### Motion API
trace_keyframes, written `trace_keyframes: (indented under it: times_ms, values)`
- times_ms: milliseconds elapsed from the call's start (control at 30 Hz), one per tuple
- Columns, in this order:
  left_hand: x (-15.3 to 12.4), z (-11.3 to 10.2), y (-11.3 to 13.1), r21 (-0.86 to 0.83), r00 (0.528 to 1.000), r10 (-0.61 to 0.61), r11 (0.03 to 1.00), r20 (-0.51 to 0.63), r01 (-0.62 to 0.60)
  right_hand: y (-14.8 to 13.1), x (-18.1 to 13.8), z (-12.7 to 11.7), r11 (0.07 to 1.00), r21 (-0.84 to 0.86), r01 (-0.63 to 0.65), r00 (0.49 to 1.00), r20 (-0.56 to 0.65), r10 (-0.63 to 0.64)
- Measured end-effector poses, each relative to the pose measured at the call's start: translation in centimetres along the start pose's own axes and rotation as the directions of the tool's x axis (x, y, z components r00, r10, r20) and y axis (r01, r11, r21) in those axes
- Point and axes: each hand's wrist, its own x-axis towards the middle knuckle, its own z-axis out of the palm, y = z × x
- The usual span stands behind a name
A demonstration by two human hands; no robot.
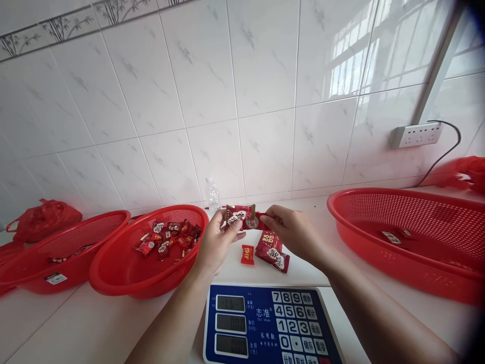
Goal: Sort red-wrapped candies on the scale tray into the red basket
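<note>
My left hand is closed on a dark red wrapped candy with a gold end and white lettering patch. Close beside it, my right hand pinches the edge of another red packet, which partly overlaps the first. Below the hands, on the white weighing surface, lie a small bright red candy and a larger dark red candy. A red packet with gold characters lies partly under that larger one. The blue scale panel is in front, between my forearms.
A red basket at left holds several wrapped candies. Farther left is another red basket, with a red plastic bag behind it. A large red basket stands at right. A clear bottle is near the tiled wall.
</note>
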Motion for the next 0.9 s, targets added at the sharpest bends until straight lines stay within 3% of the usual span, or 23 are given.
trace_keyframes:
  times_ms: [133,233,400,567,667,767,900]
  values:
    - [0.3,-0.4,-0.1,0.011,0.996,0.049,0.999,-0.081,-0.049,0.4,0.3,0.2,0.998,-0.055,-0.017,1.000,0.016,0.018]
    - [0.4,-0.5,-0.2,0.029,0.996,0.035,0.999,-0.077,-0.033,0.8,0.4,0.4,0.996,-0.092,-0.017,0.998,0.052,0.022]
    - [0.2,-0.3,-0.2,0.094,1.000,-0.011,0.996,0.024,0.008,0.8,0.4,0.7,0.996,-0.093,0.013,0.999,0.046,-0.009]
    - [0.0,0.0,-0.1,0.145,0.989,-0.047,0.989,0.142,0.026,0.6,0.0,0.6,0.985,0.137,0.108,0.993,0.036,-0.114]
    - [0.0,0.1,-0.3,0.160,0.982,-0.062,0.986,0.179,0.033,0.6,0.0,0.7,0.981,0.160,0.106,0.993,0.042,-0.114]
    - [0.1,-0.1,-0.6,0.199,0.990,-0.041,0.980,0.137,0.014,0.6,0.1,0.7,0.991,0.110,0.080,0.996,0.040,-0.085]
    - [0.3,-0.7,-1.1,0.380,0.998,0.068,0.922,0.015,-0.068,0.6,0.3,0.6,0.997,0.066,0.045,0.998,0.032,-0.047]
